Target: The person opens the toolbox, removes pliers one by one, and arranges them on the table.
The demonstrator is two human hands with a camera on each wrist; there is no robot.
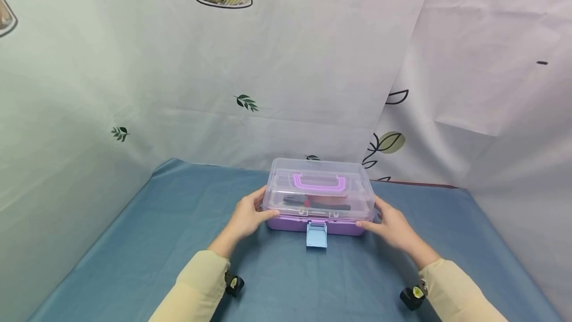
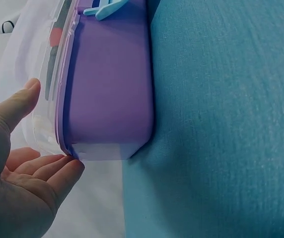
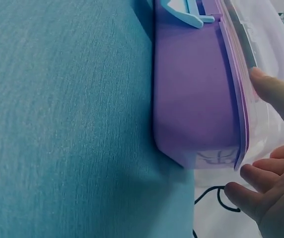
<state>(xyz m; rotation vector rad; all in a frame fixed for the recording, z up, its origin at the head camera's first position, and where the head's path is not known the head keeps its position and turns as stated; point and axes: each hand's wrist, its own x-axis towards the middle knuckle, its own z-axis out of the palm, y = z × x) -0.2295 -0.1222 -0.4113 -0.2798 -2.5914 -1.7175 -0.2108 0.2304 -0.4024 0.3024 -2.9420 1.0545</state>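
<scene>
A storage box (image 1: 290, 223) with a purple base and a clear lid (image 1: 319, 165) stands on the blue cloth. Its light blue latch (image 1: 317, 235) hangs down, unfastened, at the front. My left hand (image 1: 248, 215) is at the box's left end, its fingertips right at the lid's rim in the left wrist view and its thumb over the lid's front. At the right end is my right hand (image 1: 391, 225), thumb at the lid's front edge, the other fingers spread beside the end wall (image 3: 216, 157). A purple handle (image 1: 319, 184) lies folded on the lid; dark and red items show through it.
Blue cloth (image 1: 178, 262) covers the table. A pale fabric backdrop (image 1: 178, 63) with printed plants rises behind and on both sides. The box sits near the table's back edge, close to the backdrop. Small black cameras are strapped to both wrists.
</scene>
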